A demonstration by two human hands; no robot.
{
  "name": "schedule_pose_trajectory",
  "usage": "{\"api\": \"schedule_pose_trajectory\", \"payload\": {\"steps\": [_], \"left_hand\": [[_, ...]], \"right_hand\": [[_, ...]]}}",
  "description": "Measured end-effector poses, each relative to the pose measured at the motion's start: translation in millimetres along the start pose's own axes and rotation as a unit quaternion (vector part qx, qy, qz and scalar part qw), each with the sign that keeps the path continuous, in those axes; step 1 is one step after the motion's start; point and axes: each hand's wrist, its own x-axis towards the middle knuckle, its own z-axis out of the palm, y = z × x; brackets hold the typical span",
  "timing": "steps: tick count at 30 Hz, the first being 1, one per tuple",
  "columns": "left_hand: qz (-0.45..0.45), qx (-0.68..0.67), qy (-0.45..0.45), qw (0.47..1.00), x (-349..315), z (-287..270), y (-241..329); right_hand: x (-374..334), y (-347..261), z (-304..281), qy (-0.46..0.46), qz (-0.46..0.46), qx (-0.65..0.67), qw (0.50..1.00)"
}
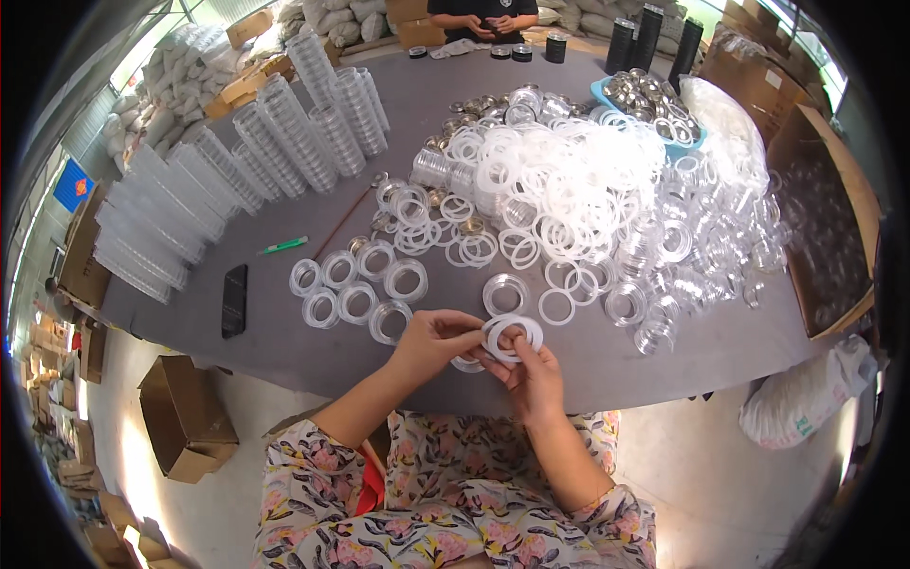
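Just past the table's near edge, two or so overlapping white plastic rings [497,327] are held up between my hands. My right hand [536,377] grips them from the right, thumb on the face and fingers behind. At their left rim my left hand [438,337] is closed in a pinch; its fingertips partly overlap the rings. Beneath the hands, a clear ring-shaped piece [466,364] is mostly covered. Beyond them lies a clear round plastic piece [506,282], with a loose white ring [541,305] to its right. Left of my hands, several clear round pieces [356,319] lie in rows.
A big heap of white rings [578,171] and clear parts covers the table's middle and right. Tall stacks of clear containers [284,133] stand at left. A phone [234,302] and green cutter [283,245] lie nearer. Across the table is a person [483,21]. An open carton [825,218] stands right.
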Motion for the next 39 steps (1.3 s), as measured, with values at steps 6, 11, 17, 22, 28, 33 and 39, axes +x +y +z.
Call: {"api": "schedule_pose_trajectory", "payload": {"steps": [6, 11, 17, 22, 28, 33, 39], "left_hand": [[-0.061, -0.038, 0.016, 0.997, -4, -14, -17], [-0.019, 0.002, 0.047, 0.999, 10, -3, -12], [0.229, 0.244, 0.154, 0.93, 51, 13, -4], [0.433, 0.582, 0.078, 0.683, 85, -3, -18], [0.356, 0.68, -0.067, 0.637, 78, -13, -22], [0.33, 0.654, -0.077, 0.676, 80, -4, -11], [0.376, 0.576, -0.127, 0.714, 101, 54, -10]], "right_hand": [[-20, 4, -8, 0.026, 0.028, -0.045, 0.998], [-25, 4, -14, 0.049, 0.016, -0.021, 0.998], [-19, -7, -26, 0.09, -0.024, 0.012, 0.996], [-19, -12, -35, 0.121, -0.042, 0.017, 0.992], [-14, -13, -48, 0.121, -0.057, 0.024, 0.991], [-10, -18, -46, 0.131, -0.063, 0.017, 0.989], [-11, -17, -57, 0.164, -0.108, 0.043, 0.98]]}}
